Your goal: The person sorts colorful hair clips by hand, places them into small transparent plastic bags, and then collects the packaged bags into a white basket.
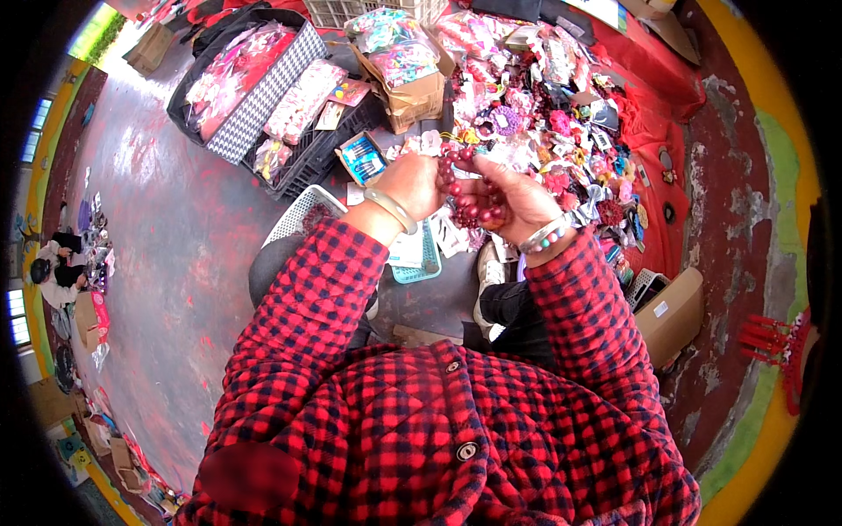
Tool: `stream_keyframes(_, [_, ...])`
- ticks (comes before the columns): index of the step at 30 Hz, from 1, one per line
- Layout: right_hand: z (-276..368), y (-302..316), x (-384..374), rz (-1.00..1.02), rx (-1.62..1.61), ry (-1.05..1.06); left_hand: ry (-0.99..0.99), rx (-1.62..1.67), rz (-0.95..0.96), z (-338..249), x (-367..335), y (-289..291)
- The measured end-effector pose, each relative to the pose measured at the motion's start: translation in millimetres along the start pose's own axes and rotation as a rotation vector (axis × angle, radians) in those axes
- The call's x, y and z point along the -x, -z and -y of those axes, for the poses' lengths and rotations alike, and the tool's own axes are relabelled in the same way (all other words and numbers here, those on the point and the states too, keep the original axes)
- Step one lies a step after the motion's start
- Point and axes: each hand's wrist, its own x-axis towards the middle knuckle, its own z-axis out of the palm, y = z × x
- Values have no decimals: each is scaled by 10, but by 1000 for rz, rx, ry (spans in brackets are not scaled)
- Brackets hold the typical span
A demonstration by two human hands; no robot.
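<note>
Red beads (478, 210), strung, glossy: held up between both hands, above the floor (197, 263). Stage, as judged: handling under way; beads not set down; whether the strand is complete cannot be told. Left hand (412, 186): back upward, fingers closed on the strand's left side, tips hidden. Right hand (526, 202): palm turned inward, thumb beside the upper beads, fingers bent around the lower ones. Checked sleeves (307, 298): both reaching forward, converging at the strand. Below: turquoise tray (419, 274), left of a white shoe (488, 279). Beyond: white basket (298, 210); small carton of blue packs (361, 159). Further: heap of bows, flowers and trinkets (526, 114), loose, apparently unsorted; brown carton (412, 107) of bagged goods; houndstooth-patterned box (272, 96). Farthest ahead: grey crate (338, 12).
</note>
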Motion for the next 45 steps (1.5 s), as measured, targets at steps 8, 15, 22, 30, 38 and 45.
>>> stream_keyframes(8, [-80,130,-118,-112,446,43,209,-243,106,0,-17,-132])
stream_keyframes(15, [-55,87,-116,-121,534,-17,218,12,-3,50,-17,-155])
stream_keyframes(22, [34,-80,16,-123,626,67,223,-14,-2,-34,-3,-64])
stream_keyframes(30, [145,6,79,-46,462,635,16,-216,-47,66,8,-95])
stream_keyframes(38, [19,143,-55,13,1080,616,-123,-120,-157,150,2,-134])
stream_keyframes(45, [57,91,-5,98,1482,817,-127,-147,-89,146,4,-123])
